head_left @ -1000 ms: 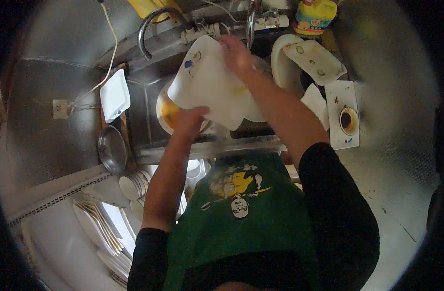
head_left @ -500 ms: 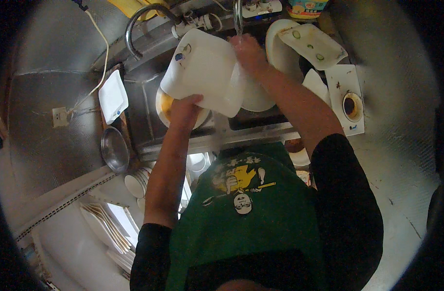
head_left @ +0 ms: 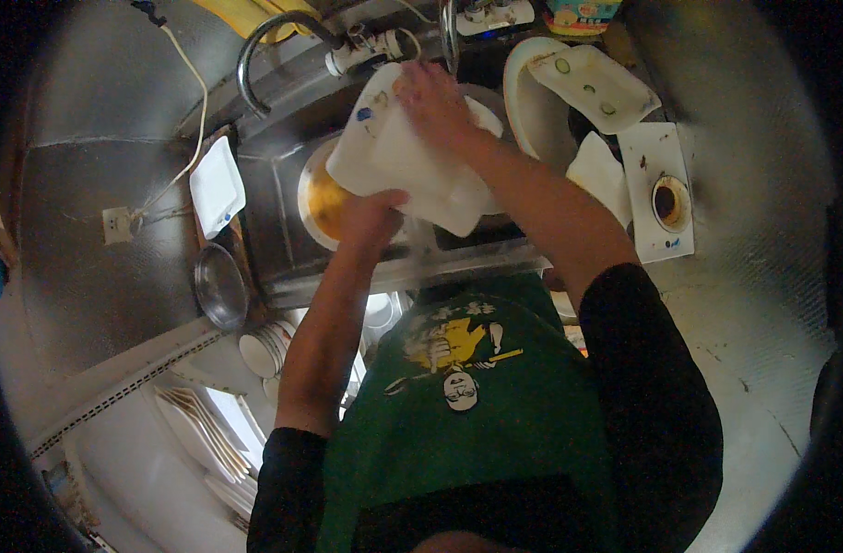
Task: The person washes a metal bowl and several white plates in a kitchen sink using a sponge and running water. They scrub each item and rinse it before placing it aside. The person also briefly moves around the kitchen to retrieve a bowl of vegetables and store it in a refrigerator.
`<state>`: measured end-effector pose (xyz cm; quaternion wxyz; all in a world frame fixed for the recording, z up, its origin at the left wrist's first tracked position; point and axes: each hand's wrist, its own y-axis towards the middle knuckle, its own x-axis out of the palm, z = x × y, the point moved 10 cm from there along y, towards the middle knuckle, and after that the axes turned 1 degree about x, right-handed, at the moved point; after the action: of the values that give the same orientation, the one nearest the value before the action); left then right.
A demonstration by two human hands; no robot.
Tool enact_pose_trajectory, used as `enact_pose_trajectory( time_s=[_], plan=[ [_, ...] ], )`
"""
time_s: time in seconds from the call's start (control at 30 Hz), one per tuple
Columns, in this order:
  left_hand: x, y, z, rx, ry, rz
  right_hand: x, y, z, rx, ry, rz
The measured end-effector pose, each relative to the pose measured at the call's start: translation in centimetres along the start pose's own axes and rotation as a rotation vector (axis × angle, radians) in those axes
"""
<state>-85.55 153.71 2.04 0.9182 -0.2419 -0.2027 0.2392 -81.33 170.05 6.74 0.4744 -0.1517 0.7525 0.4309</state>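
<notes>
My left hand grips the near left edge of a white rectangular plate, thumb on top. The plate is tilted over the sink and carries a blue mark and a dark smear near its far left corner. On the plate's far part lies my right hand, a little blurred, its fingers spread on the surface. Whether anything small is under that palm is hidden. Below the plate, to the left, a round bowl with an orange-yellow inside is partly covered.
Two curved taps, one left and one central, rise behind the sink. Used dishes crowd the right: a long plate with green slices and a stained square dish. On the left ledge are a white dish and a metal bowl.
My right hand has moved left from beneath the central tap onto the plate. My left hand and the plate have shifted slightly right and nearer, uncovering more of the orange-yellow bowl.
</notes>
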Motion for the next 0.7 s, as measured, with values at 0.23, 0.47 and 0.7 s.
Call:
enact_pose_trajectory(
  time_s=[0.23,0.47,0.7],
  plan=[
    [-0.9,2.4,0.8,0.058,0.488,0.067,0.0,-0.9,-3.7,0.307,0.816,0.023],
    [-2.6,1.1,4.4,0.234,-0.07,0.059,-3.2,-7.6,-1.3,-0.075,0.477,0.042],
    [0.9,0.7,0.5,0.166,0.524,-0.08,-2.0,0.0,3.5,0.318,0.535,0.166]
  ],
)
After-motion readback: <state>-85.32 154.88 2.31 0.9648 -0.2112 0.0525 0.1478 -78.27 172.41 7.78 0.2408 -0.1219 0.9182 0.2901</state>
